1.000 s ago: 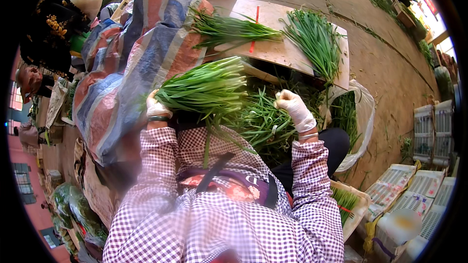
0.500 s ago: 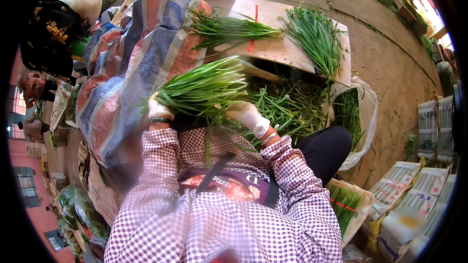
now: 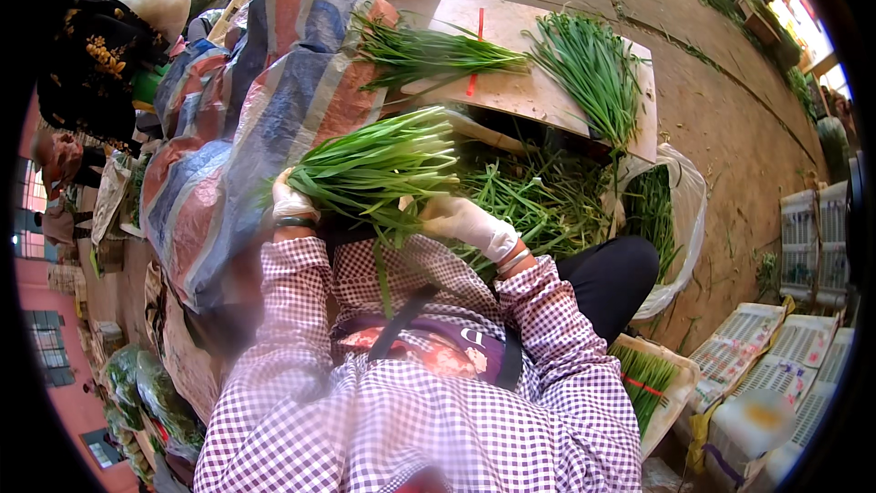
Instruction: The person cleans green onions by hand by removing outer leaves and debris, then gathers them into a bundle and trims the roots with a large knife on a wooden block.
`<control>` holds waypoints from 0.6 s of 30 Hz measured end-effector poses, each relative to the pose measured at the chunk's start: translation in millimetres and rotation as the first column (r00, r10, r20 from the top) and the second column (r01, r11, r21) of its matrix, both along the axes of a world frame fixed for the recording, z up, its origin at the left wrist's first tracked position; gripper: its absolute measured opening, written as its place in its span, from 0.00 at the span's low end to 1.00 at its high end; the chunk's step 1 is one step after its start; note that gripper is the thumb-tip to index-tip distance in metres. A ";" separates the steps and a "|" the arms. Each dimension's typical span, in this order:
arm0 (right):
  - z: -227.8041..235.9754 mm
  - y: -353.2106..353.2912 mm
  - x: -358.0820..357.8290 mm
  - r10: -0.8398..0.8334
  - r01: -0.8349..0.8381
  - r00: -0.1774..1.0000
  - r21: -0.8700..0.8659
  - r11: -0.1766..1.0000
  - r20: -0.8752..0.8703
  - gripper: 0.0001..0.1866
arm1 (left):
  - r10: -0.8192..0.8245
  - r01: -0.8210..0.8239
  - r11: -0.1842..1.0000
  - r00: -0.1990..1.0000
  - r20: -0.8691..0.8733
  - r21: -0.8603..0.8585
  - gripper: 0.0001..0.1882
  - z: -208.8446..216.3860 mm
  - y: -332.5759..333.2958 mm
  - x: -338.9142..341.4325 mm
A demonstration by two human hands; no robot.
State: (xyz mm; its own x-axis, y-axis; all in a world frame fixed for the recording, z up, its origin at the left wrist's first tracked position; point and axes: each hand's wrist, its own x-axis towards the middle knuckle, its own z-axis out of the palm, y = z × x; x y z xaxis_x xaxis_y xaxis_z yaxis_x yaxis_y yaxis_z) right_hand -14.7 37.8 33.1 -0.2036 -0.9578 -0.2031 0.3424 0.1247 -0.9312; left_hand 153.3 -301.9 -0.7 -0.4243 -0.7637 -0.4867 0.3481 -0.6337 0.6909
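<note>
A bunch of garlic chives (image 3: pixel 374 164) lies across in front of me, its pale stem ends pointing right and its green leaves to the left. My left hand (image 3: pixel 294 201), in a whitish glove, is wrapped round the leafy left end. My gloved right hand (image 3: pixel 467 224) is at the bunch's lower edge near the stems, fingers closed on some chives; its fingertips are partly hidden. A few leaves hang down over my lap. Below and beyond my right hand is a heap of loose chive leaves (image 3: pixel 538 215).
A pale board (image 3: pixel 566 96) with a red strip carries two chive bunches (image 3: pixel 589 73). A striped woven sheet (image 3: pixel 292 73) stands at left. On the right are a clear plastic bag (image 3: pixel 691 210) of greens, a tray with tied chives (image 3: pixel 643 383) and white crates (image 3: pixel 739 347). Other people are around the edges.
The bunch and my left hand have shifted slightly left. My right hand has moved a little left and turned flatter along the bunch's lower edge.
</note>
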 end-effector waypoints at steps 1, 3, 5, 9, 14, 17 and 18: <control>3.7 2.4 -0.9 0.047 -0.048 0.998 0.040 0.998 0.031 0.15 | -0.012 0.012 1.000 1.000 0.003 -0.013 0.14 -1.2 -1.7 2.0; -1.8 5.2 1.8 0.070 -0.070 0.997 0.000 0.998 0.040 0.16 | -0.035 0.035 0.999 0.999 0.010 -0.038 0.16 -5.5 -5.4 7.4; 2.5 8.6 2.4 0.060 -0.061 0.998 0.011 0.998 0.019 0.17 | -0.031 0.032 0.999 0.998 0.058 -0.020 0.19 2.4 6.7 1.5; 8.5 14.5 -0.8 0.058 -0.054 0.997 0.101 0.993 -0.041 0.19 | -0.091 0.091 0.996 0.996 -0.023 -0.001 0.23 -8.0 -0.3 8.0; -0.8 22.8 -4.6 0.014 -0.010 0.999 0.100 0.995 -0.043 0.18 | -0.062 0.063 0.997 0.998 -0.023 0.044 0.24 -8.8 2.4 3.7; -6.3 24.2 -7.4 -0.009 0.025 0.993 0.130 0.991 -0.121 0.16 | -0.059 0.059 0.998 0.998 -0.020 0.009 0.24 -15.1 -2.3 7.0; -4.7 25.5 -9.2 -0.016 0.037 0.989 0.138 0.990 -0.145 0.16 | -0.063 0.063 0.998 0.998 -0.023 -0.009 0.24 -18.6 -5.5 9.9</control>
State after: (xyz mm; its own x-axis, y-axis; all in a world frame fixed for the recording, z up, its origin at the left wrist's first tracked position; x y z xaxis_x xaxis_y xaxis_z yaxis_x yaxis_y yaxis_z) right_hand -23.9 63.2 28.3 -0.2651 -0.9157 -0.3019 0.2122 0.2500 -0.9447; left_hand 163.2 -307.3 -19.2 -0.4829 -0.7388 -0.4701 0.3236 -0.6493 0.6882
